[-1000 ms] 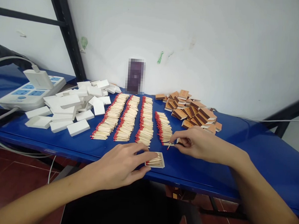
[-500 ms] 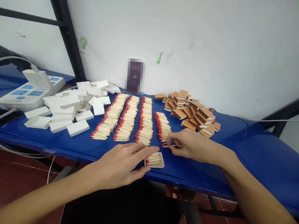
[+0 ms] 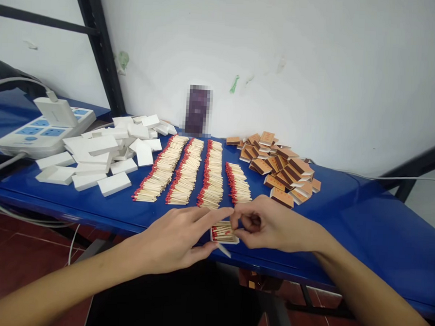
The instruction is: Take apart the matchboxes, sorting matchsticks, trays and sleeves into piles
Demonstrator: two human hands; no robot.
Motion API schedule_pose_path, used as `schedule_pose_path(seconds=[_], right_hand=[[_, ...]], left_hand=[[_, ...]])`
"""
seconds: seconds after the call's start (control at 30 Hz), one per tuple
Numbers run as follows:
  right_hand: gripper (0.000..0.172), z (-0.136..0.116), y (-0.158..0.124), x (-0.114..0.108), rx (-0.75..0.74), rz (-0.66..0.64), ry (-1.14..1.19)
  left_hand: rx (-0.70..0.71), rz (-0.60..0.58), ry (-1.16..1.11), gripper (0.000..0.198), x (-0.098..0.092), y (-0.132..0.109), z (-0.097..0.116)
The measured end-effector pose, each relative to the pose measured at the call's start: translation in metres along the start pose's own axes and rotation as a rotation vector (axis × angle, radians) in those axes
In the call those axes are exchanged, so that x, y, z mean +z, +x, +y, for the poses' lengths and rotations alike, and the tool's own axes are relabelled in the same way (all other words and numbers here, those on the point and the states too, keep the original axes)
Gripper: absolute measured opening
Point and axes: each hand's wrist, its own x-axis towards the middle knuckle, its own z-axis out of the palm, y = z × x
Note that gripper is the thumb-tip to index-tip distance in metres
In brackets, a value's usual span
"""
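A small white matchbox tray [image 3: 225,241] lies near the front edge of the blue table, partly filled with red-tipped matches [image 3: 219,229]. My left hand [image 3: 184,236] steadies it at the left end, index finger along the far side and thumb near the front. Over the tray's right end, my right hand [image 3: 272,224] pinches matches at its fingertips; how many is hidden. A thin pale strip [image 3: 223,251] shows beside my left thumb. Just beyond the hands is a short row of matches [image 3: 237,181]. Three longer rows, including the nearest one [image 3: 212,175], lie left of it.
White empty trays [image 3: 101,147] are heaped on the left, beside a power strip [image 3: 40,134] with a plugged-in charger. Orange-brown matchbox sleeves [image 3: 283,164] form a pile at the right. A blurred dark rectangle [image 3: 197,111] stands against the wall.
My right hand has moved left and toward me, from the near end of the short match row to the tray. The left hand stays at the tray.
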Motion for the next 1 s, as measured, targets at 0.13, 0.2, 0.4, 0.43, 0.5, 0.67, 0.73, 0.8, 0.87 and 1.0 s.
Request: schedule_pose_path(seconds=[0.13, 0.2, 0.4, 0.43, 0.5, 0.67, 0.73, 0.8, 0.87, 1.0], right_hand=[[0.003, -0.002, 0.005, 0.005, 0.017, -0.008, 0.001], [0.001, -0.002, 0.006, 0.007, 0.015, -0.006, 0.019], [0.004, -0.003, 0.014, 0.017, -0.001, 0.020, -0.016], [0.004, -0.003, 0.015, 0.015, -0.002, 0.022, -0.027], [0.006, -0.005, 0.010, 0.010, -0.006, 0.055, -0.050], [0.007, -0.025, -0.036, 0.016, -0.002, 0.020, -0.034], [0.006, -0.031, -0.051, 0.043, -0.001, -0.225, -0.099], [0.009, -0.027, -0.051, 0.081, 0.018, -0.265, -0.129], [0.019, -0.010, -0.039, 0.120, 0.080, -0.242, -0.195], [0.030, 0.033, -0.007, 0.172, 0.171, -0.050, -0.351]], left_hand=[[-0.003, 0.015, -0.007, 0.056, 0.001, 0.000, -0.001], [0.005, 0.025, -0.008, 0.055, 0.002, 0.000, -0.001], [-0.007, 0.016, -0.013, 0.036, -0.002, 0.002, 0.000], [-0.006, 0.015, -0.012, 0.032, -0.002, 0.002, 0.001], [0.007, 0.015, -0.001, 0.028, -0.003, 0.002, 0.001], [0.034, 0.010, 0.012, 0.028, 0.000, 0.001, -0.001], [0.036, -0.001, -0.006, 0.027, 0.000, 0.001, -0.002], [0.034, 0.001, -0.011, 0.026, 0.001, 0.000, -0.002], [0.027, 0.004, -0.009, 0.024, 0.001, 0.000, -0.002], [0.017, 0.002, -0.006, 0.026, 0.001, -0.001, -0.001]])
